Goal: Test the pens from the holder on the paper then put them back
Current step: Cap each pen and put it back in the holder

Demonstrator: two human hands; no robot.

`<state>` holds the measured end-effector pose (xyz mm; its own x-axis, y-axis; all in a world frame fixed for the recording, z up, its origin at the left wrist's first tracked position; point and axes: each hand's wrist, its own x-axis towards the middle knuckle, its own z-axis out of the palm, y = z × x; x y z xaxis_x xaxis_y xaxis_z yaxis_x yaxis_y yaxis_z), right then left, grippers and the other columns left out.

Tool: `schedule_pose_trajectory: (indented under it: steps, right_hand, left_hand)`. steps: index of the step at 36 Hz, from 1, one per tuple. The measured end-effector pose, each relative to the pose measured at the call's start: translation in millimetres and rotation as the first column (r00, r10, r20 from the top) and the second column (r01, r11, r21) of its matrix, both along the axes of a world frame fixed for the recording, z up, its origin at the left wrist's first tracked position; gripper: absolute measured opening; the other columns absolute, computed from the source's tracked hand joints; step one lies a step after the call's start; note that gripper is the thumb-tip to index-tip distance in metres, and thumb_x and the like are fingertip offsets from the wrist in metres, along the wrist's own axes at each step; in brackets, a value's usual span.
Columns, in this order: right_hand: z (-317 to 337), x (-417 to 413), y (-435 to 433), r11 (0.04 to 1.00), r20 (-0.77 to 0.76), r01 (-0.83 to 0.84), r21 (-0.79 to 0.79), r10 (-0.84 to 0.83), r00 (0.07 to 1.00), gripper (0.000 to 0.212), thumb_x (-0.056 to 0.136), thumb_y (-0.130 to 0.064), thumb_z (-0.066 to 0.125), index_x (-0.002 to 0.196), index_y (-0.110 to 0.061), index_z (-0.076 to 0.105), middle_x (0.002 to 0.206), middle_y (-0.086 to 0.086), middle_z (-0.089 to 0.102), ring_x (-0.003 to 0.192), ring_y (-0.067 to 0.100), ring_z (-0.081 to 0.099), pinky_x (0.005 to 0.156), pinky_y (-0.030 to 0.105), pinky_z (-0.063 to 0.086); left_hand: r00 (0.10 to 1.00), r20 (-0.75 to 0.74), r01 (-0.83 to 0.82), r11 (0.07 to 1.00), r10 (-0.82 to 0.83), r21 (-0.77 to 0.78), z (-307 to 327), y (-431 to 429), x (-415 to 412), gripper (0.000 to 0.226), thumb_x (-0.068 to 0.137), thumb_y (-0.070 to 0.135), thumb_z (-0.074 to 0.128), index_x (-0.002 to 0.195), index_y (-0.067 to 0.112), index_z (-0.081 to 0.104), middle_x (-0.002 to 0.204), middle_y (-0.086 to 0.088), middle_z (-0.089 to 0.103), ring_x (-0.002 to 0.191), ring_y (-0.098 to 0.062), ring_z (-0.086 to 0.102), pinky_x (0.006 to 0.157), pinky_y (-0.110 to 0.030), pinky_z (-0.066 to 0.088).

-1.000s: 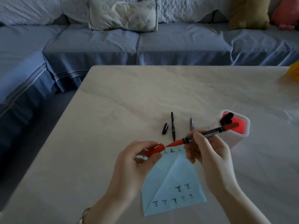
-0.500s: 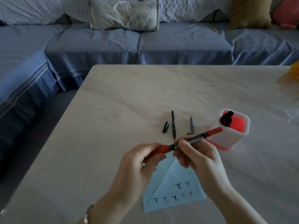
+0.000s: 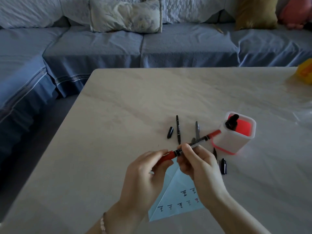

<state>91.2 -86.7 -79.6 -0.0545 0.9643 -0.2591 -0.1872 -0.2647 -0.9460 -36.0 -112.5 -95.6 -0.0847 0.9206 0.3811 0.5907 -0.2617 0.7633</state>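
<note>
Lower centre: both hands grip one red-and-black marker pen (image 3: 206, 137).
Left hand (image 3: 143, 173) curls round its red cap; right hand (image 3: 200, 166) pinches the barrel, over pale blue folded paper (image 3: 175, 205), near white square holder (image 3: 236, 141).

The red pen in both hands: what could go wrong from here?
1. The left hand covers the cap end of the red pen, so I cannot tell if the cap sits fully; if not, the tip could mark the blue paper.
2. A black pen and a loose cap lie beside the right hand; the wrist may sweep them away.
3. The pen's far end is near the holder and might knock it.
</note>
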Motion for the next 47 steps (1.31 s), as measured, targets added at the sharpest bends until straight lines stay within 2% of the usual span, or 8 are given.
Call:
schedule_pose_trajectory:
  steps: [5, 9, 12, 17, 23, 35, 38, 47]
  right_hand:
    - [-7, 9, 12, 0.994, 0.266, -0.108, 0.007, 0.102, 0.959, 0.026, 0.091, -0.025, 0.052, 0.073, -0.006, 0.057, 0.054, -0.006, 0.052, 0.052, 0.009, 0.043, 0.057, 0.023, 0.037]
    - [-2, 34, 23, 0.982, 0.400, -0.186, 0.026, 0.161, 0.903, 0.016, 0.093, -0.018, 0.049, 0.083, -0.015, 0.061, 0.078, -0.002, 0.072, 0.080, 0.015, 0.067, 0.078, 0.028, 0.052]
    - [9, 69, 39, 0.986, 0.503, -0.115, 0.117, 0.041, 0.863, 0.019, 0.094, -0.016, 0.046, 0.077, -0.016, 0.055, 0.065, 0.001, 0.067, 0.070, 0.021, 0.066, 0.076, 0.033, 0.055]
    - [32, 131, 60, 0.942, 0.768, -0.015, 0.334, -0.263, 0.584, 0.022, 0.094, -0.019, 0.045, 0.093, -0.021, 0.066, 0.052, -0.004, 0.055, 0.055, 0.024, 0.052, 0.058, 0.030, 0.047]
    - [48, 167, 63, 0.875, 0.837, 0.068, 0.480, -0.479, 0.265, 0.016, 0.087, -0.021, 0.060, 0.095, -0.010, 0.068, 0.077, 0.006, 0.060, 0.074, 0.025, 0.054, 0.066, 0.031, 0.042]
    - [-13, 149, 106, 0.991, 0.985, -0.126, 0.043, -0.021, 0.172, 0.024, 0.096, -0.025, 0.041, 0.102, -0.004, 0.052, 0.101, 0.020, 0.061, 0.074, 0.027, 0.047, 0.063, 0.032, 0.037]
    - [-14, 149, 102, 0.991, 0.973, -0.128, 0.045, -0.015, 0.229, 0.024, 0.096, -0.025, 0.041, 0.111, -0.006, 0.046, 0.106, 0.018, 0.060, 0.079, 0.029, 0.052, 0.068, 0.036, 0.043]
    - [18, 123, 59, 0.933, 0.913, -0.208, 0.294, -0.210, 0.349, 0.014, 0.089, -0.026, 0.053, 0.102, -0.022, 0.056, 0.081, -0.010, 0.045, 0.059, 0.004, 0.041, 0.051, 0.021, 0.034]
  left_hand:
    - [0.990, 0.143, 0.029, 0.979, 0.001, -0.203, 6, 9, 18, 0.015, 0.081, 0.026, 0.069, 0.075, 0.040, 0.068, 0.073, 0.021, 0.068, 0.063, 0.000, 0.063, 0.055, -0.010, 0.046]
    - [0.993, 0.081, 0.106, 0.928, -0.082, -0.357, -2, 19, 18, 0.028, 0.079, 0.037, 0.068, 0.106, 0.037, 0.060, 0.085, 0.017, 0.066, 0.077, 0.004, 0.060, 0.065, -0.009, 0.046]
    - [0.991, -0.057, 0.084, 0.899, -0.120, -0.429, -17, 29, 15, 0.034, 0.082, 0.042, 0.063, 0.113, 0.033, 0.055, 0.093, 0.022, 0.059, 0.083, 0.007, 0.056, 0.072, -0.009, 0.042]
    - [0.962, -0.245, -0.011, 0.884, -0.118, -0.468, -34, 56, 9, 0.031, 0.090, 0.030, 0.056, 0.119, 0.018, 0.057, 0.097, 0.011, 0.057, 0.087, -0.006, 0.058, 0.076, -0.016, 0.046]
    - [0.957, -0.286, -0.114, 0.856, -0.042, -0.505, -48, 93, 14, 0.022, 0.089, 0.024, 0.054, 0.106, 0.013, 0.063, 0.091, 0.003, 0.063, 0.084, -0.018, 0.061, 0.076, -0.029, 0.050]
    - [0.922, -0.384, -0.258, 0.820, 0.051, -0.510, -69, 130, 17, 0.031, 0.090, 0.047, 0.048, 0.096, 0.017, 0.055, 0.102, -0.001, 0.054, 0.088, -0.020, 0.054, 0.073, -0.030, 0.044]
    - [0.923, -0.375, -0.284, 0.804, 0.082, -0.522, -73, 138, 19, 0.030, 0.087, 0.045, 0.050, 0.069, 0.025, 0.039, 0.090, -0.001, 0.054, 0.076, -0.021, 0.048, 0.066, -0.030, 0.041]
    - [0.932, -0.355, -0.269, 0.793, 0.072, -0.547, -84, 152, 29, 0.031, 0.088, 0.031, 0.052, 0.074, 0.004, 0.056, 0.069, -0.009, 0.060, 0.070, -0.031, 0.062, 0.056, -0.031, 0.047]
